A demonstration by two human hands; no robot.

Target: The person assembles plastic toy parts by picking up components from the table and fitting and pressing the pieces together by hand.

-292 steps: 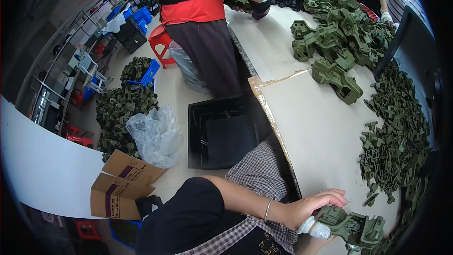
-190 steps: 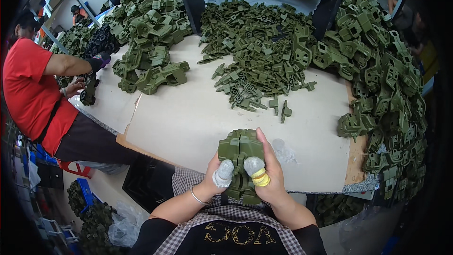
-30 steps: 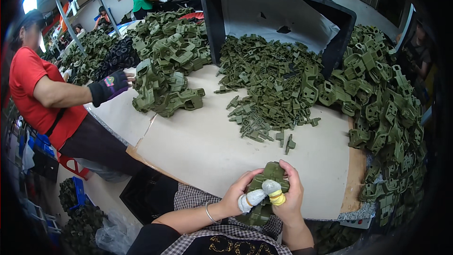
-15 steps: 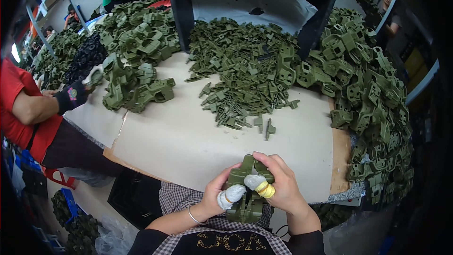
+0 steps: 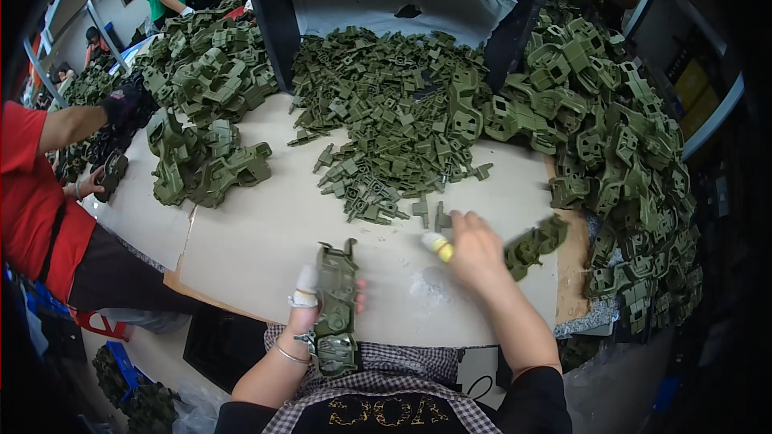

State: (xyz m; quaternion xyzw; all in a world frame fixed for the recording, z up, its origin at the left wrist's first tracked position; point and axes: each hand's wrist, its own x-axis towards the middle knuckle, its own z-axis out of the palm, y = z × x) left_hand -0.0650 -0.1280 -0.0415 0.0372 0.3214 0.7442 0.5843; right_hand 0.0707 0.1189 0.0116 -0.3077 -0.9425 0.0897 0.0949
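Our left hand (image 5: 303,317) is clamped on an olive-green shell (image 5: 336,305), fingers wrapped round its right side, capped thumb on its left. Shell is held up at the near edge of the worktable (image 5: 257,257), in front of our checked apron (image 5: 410,359), long axis pointing away from us. Our right hand (image 5: 480,251) is empty as far as we see, thumb and fingertips apart, right at a loose small part (image 5: 442,216) off the near edge of the small-parts heap (image 5: 394,120); contact or not, we can't tell, it's blurred. Right thumb has a white cap with yellow wrap. Second shell (image 5: 536,247) lies on the table just right of that hand. Small-parts heap spills from a tipped black bin (image 5: 273,24). Big shell pile (image 5: 619,137) on our right, small shell cluster (image 5: 205,165) on our left. Co-worker in red (image 5: 24,185) is at far left, holding a dark part (image 5: 112,177).
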